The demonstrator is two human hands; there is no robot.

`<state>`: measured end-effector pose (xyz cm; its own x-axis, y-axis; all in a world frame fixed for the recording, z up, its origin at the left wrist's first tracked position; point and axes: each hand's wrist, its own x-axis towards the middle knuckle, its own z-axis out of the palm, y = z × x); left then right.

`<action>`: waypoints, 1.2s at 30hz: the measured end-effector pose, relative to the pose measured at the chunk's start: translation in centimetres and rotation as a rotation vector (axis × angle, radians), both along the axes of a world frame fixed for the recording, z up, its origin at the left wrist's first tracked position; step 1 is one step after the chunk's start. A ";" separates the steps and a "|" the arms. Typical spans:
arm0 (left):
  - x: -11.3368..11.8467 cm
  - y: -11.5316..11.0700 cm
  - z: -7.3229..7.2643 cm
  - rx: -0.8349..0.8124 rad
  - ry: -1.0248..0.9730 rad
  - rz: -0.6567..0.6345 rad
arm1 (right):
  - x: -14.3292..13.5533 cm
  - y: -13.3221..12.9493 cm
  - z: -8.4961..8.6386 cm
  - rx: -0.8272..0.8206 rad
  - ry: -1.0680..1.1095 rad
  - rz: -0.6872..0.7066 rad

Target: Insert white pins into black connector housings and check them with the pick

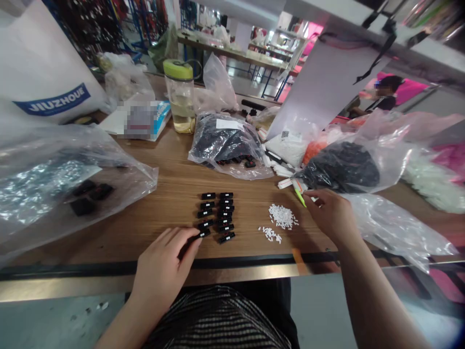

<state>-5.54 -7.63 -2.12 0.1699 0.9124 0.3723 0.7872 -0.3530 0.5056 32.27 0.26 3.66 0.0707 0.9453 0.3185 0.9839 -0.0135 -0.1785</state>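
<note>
My left hand (pixel 165 264) is closed, with thumb and index finger at the near end of a small black block (pixel 205 233). That block is the nearest in the left of two columns of similar black blocks (pixel 225 213), each with white dots on its upper face. To the right, my right hand (pixel 332 213) is closed, its fingertips at a slim yellow-green thing (pixel 300 198); its kind is unclear. Between the hands lie a larger pile of tiny white pieces (pixel 282 216) and a smaller scatter of white pieces (pixel 270 234).
A clear bag of black parts (pixel 228 140) lies behind the blocks. A green-lidded bottle (pixel 180 97) stands farther back. At left is a large plastic bag (pixel 119 194); at right, a bag of dark material (pixel 345 165). The metal table edge (pixel 250 272) runs in front. A person (pixel 381 97) sits beyond.
</note>
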 end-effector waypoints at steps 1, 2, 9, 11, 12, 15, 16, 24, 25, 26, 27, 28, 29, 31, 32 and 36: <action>0.0 0.0 0.0 -0.001 -0.007 -0.009 | 0.2 0.7 0.1 -0.071 -0.064 -0.047; 0.1 0.0 0.0 -0.003 -0.014 -0.015 | 0.2 1.4 0.1 -0.143 -0.132 -0.090; 0.1 0.0 -0.2 -0.011 -0.035 -0.025 | -0.4 3.0 -1.2 -0.318 -0.416 -0.136; 0.4 0.1 -0.2 -0.007 -0.033 -0.046 | -0.4 3.1 -1.9 -0.305 -0.422 -0.138; 0.6 0.1 -0.1 -0.005 -0.033 -0.056 | -0.3 3.1 -2.1 -0.300 -0.421 -0.138; 0.9 -0.1 0.4 0.000 -0.040 -0.071 | 0.1 3.1 -2.3 -0.246 -0.386 -0.146; 0.8 -0.1 0.7 0.009 -0.051 -0.065 | 0.3 3.0 -2.0 -0.210 -0.363 -0.139; -2.6 6.4 5.6 -0.022 -0.043 -0.137 | -1.4 2.3 3.1 -0.123 0.144 0.128; -2.8 8.1 5.9 -0.077 -0.033 -0.147 | -2.5 2.6 3.6 -0.110 0.204 0.216; -2.8 9.8 6.0 -0.143 -0.027 -0.172 | -3.8 3.1 4.1 -0.112 0.249 0.297; -2.6 11.4 6.0 -0.198 -0.030 -0.186 | -5.0 3.7 4.6 -0.105 0.290 0.330; -2.3 12.7 5.8 -0.263 -0.047 -0.195 | -6.1 4.3 4.9 -0.105 0.331 0.321; -2.0 13.7 5.4 -0.330 -0.076 -0.221 | -7.1 4.9 5.2 -0.124 0.368 0.309; -1.6 14.8 4.5 -0.401 -0.145 -0.256 | -8.6 6.1 5.3 -0.186 0.426 0.296; -1.4 15.0 4.1 -0.407 -0.184 -0.272 | -9.1 6.5 5.1 -0.211 0.448 0.302; -1.6 14.2 2.9 -0.414 -0.228 -0.361 | -10.2 7.3 3.1 -0.216 0.502 0.349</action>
<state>-7.17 6.60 0.74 0.4544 0.8886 0.0618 0.5095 -0.3162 0.8003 22.03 7.59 6.80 -0.1616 0.9786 0.1271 0.7346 0.2053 -0.6467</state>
